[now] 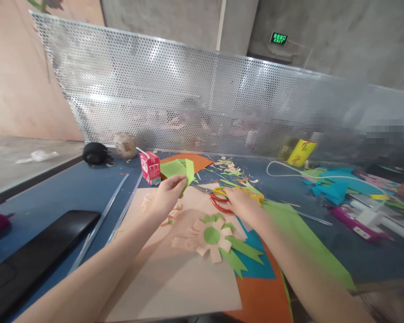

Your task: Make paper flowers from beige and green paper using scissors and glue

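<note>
My left hand (171, 192) is closed in a pinch on a light green paper strip (190, 170), held up above the pale sheet (175, 287). My right hand (241, 201) has its fingers curled at the handles of a pair of scissors (218, 204), red and yellow, with the blades pointing left. A yellow object (257, 196) shows partly behind that hand; its kind is hidden. Between my forearms, on the pale sheet, lies a paper flower (211, 235) with pale petals, a green centre and green leaves. Another pale curled paper piece (175, 213) sits beside my left wrist.
A pink drink carton (150, 168) with a straw stands behind my left hand. Paper scraps (229, 168) litter the back. Clear sticks (103, 220) and a black phone-like slab (40, 260) lie left. A purple glue gun (357, 223) lies right. A perforated metal screen (175, 89) borders the table.
</note>
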`<action>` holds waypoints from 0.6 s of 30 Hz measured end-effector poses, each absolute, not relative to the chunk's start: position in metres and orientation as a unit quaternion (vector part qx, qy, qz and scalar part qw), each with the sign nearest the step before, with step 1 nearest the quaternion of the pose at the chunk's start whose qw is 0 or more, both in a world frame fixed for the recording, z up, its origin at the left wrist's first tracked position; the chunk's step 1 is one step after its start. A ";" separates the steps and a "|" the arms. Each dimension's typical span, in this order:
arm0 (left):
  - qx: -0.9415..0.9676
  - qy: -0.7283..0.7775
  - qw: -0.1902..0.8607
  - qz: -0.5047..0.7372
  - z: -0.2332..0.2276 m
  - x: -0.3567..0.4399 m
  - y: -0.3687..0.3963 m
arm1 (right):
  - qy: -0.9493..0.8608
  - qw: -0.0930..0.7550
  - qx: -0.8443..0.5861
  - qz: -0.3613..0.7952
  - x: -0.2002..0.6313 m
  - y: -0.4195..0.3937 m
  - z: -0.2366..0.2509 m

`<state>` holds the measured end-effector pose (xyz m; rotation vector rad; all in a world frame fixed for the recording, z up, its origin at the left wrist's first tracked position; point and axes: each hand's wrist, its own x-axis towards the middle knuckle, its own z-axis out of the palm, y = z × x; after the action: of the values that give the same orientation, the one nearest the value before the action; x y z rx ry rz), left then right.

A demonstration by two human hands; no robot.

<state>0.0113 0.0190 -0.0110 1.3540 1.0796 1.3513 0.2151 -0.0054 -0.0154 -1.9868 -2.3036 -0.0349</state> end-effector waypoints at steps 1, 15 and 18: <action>0.551 0.444 0.443 0.550 -0.011 0.011 0.020 | -0.755 0.060 -0.653 -0.019 0.216 -0.005 -0.017; 0.577 0.462 0.308 0.599 -0.017 -0.001 0.032 | -0.749 0.328 -0.574 0.022 0.203 -0.017 -0.015; 0.561 0.458 0.312 0.615 -0.015 -0.001 0.030 | -0.757 0.330 -0.563 0.042 0.203 -0.016 -0.016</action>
<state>-0.0014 0.0298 -0.0148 1.4796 1.2078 1.6230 0.2031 -0.0165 -0.0163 -1.4718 -1.9802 0.1096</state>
